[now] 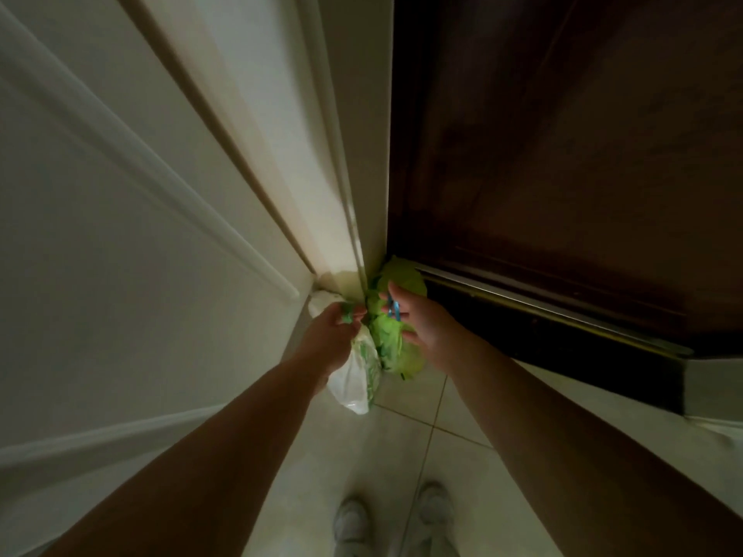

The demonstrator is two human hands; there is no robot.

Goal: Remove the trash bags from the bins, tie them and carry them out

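My left hand (335, 329) is closed around the gathered top of a white trash bag (356, 383), which hangs below the fist over the floor. Just to its right, my right hand (418, 321) grips the blue drawstring of a bright green trash bag (392, 343). The green bag bulges above and below that hand, close to the corner where wall meets door. The two bags touch each other between my hands.
A dark brown wooden door (563, 154) with a metal threshold strip (542, 311) stands at the right. A white panelled wall (140, 195) runs along the left. Pale floor tiles (422, 456) lie below, with my light shoes (394, 520) near the bottom edge.
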